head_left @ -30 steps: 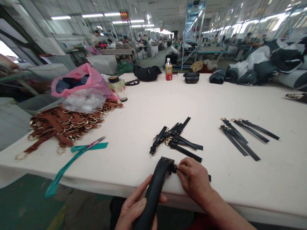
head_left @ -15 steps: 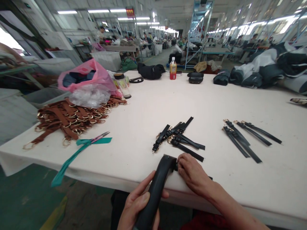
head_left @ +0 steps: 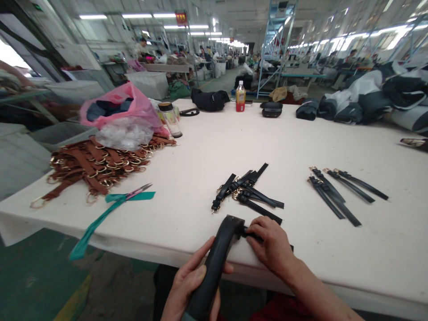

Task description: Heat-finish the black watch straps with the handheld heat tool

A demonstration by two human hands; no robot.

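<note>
My left hand (head_left: 187, 283) is wrapped round a black handheld tool (head_left: 214, 263) with a long curved body and a squared head, tilted up over the table's front edge. Close by the tool's head, my right hand (head_left: 272, 245) pinches a short black strap (head_left: 245, 231). Most of that strap is hidden under the fingers, with a dark tip showing past the hand. Beyond both hands lies a loose pile of black buckled straps (head_left: 261, 196) with gold buckles. Several more black straps (head_left: 329, 196) lie spread out to the right.
On the white-covered table (head_left: 187, 178), scissors (head_left: 138, 191) and a teal ribbon (head_left: 93, 232) lie left, near brown straps (head_left: 87, 158) with gold rings. Behind are a pink bag (head_left: 140, 104), a jar (head_left: 170, 119), a drink bottle (head_left: 240, 96) and a black case (head_left: 271, 109).
My right hand has turned and shifted slightly right, with its fingers drawn back a little from the tool's head, showing more of the strap. My left hand keeps its hold.
</note>
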